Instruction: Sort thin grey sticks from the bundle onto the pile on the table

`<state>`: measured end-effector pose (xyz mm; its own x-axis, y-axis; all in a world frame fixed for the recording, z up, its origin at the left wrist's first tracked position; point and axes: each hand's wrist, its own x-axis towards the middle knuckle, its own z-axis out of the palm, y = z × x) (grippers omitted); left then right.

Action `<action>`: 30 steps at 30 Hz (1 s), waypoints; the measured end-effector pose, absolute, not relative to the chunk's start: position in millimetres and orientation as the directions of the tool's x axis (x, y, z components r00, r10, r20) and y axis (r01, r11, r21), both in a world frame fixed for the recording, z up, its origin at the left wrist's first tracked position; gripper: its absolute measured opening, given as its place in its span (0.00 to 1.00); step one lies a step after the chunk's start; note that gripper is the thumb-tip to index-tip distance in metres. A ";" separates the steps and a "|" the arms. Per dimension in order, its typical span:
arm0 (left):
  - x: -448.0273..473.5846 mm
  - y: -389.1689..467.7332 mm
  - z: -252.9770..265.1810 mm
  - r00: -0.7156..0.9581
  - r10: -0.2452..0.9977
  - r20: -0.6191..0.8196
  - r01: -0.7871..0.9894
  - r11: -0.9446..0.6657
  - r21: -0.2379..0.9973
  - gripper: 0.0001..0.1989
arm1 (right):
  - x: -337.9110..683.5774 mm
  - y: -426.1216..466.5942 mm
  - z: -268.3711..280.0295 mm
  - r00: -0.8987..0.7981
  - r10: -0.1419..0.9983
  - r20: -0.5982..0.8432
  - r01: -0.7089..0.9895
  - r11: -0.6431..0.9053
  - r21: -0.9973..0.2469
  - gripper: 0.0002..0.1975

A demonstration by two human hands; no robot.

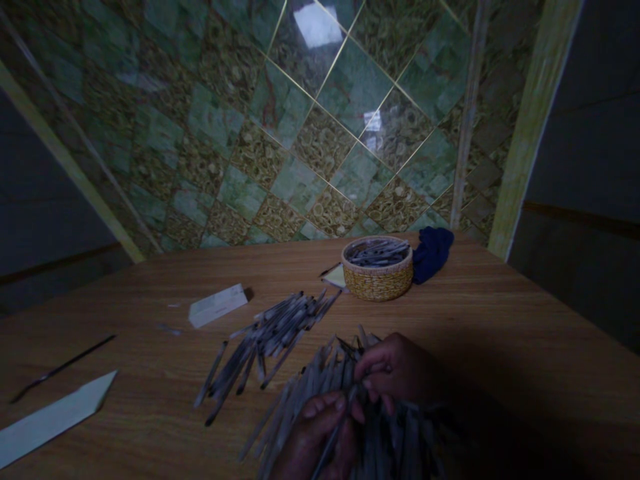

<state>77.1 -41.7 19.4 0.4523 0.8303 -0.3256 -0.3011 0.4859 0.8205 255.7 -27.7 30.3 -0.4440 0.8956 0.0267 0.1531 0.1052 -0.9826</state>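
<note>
Low at the front of the table, my left hand (pixel 317 430) is closed around a slim dark stick (pixel 329 447) that slants up to the right. My right hand (pixel 400 370) is closed in a pinch at the stick's upper end, close to the left fingertips. Dim light hides exactly what the right fingers grip. Beneath both hands spreads a large pile of thin, pale wrapped sticks (pixel 310 373). Farther back and left lies a smaller heap of similar sticks (pixel 280 327), several with dark tips.
A round woven basket (pixel 379 283) holding more sticks stands at the back, beside a dark blue cloth (pixel 433 253). A white oblong box (pixel 219 305) lies left of the smaller heap. At far left are a thin dark rod (pixel 65 367) and a pale pointed strip (pixel 55 417).
</note>
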 end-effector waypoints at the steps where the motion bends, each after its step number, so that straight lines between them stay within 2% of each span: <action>1: 77.2 -42.4 19.2 0.455 0.831 -0.321 -0.305 0.484 0.820 0.12 | 254.5 -28.7 30.6 -0.450 0.892 0.026 0.169 0.114 -0.979 0.06; 7: 77.5 -43.3 14.7 0.533 0.784 -0.319 -0.277 0.517 0.810 0.13 | 248.0 -33.0 32.7 -0.436 0.900 0.020 0.160 0.099 -0.982 0.02; 12: 72.2 -42.1 14.4 0.527 0.798 -0.292 -0.257 0.478 0.840 0.14 | 256.4 -26.0 32.7 -0.351 0.937 -0.001 0.042 0.014 -0.999 0.03; 14: 66.7 -41.2 16.3 0.509 0.815 -0.279 -0.240 0.445 0.863 0.14 | 270.2 -20.5 35.5 -0.265 0.964 0.034 -0.053 0.021 -0.998 0.05; 17: 56.5 -36.5 18.4 0.462 0.845 -0.270 -0.193 0.393 0.899 0.15 | 296.8 -12.4 41.7 -0.026 0.994 0.110 -0.229 0.101 -0.968 0.08; 20: 48.5 -27.4 16.5 0.329 0.908 -0.258 -0.069 0.296 0.953 0.16 | 313.8 -7.2 44.9 0.202 0.972 0.119 -0.308 0.178 -0.935 0.10; 23: 46.1 -18.1 11.1 0.084 0.984 -0.154 0.149 0.140 0.979 0.17 | 308.0 -6.4 41.1 0.312 0.938 0.149 -0.157 0.206 -0.966 0.08; 25: 47.5 -13.9 6.1 -0.014 0.999 -0.029 0.291 0.032 0.956 0.17 | 293.6 -8.6 35.0 0.330 0.908 0.257 0.097 0.238 -0.966 0.05; 26: 48.6 -12.6 3.3 -0.039 0.999 0.025 0.341 -0.010 0.940 0.17 | 285.0 -10.4 31.4 0.303 0.887 0.350 0.266 0.274 -0.924 0.04; 28: 51.0 -11.0 -3.0 -0.061 0.995 0.084 0.391 -0.054 0.919 0.16 | 268.3 -15.1 23.9 0.141 0.828 0.543 0.583 0.373 -0.721 0.05; 30: 52.9 -10.2 -9.3 -0.063 0.994 0.088 0.387 -0.056 0.921 0.17 | 254.9 -20.4 17.7 -0.059 0.766 0.640 0.753 0.455 -0.475 0.08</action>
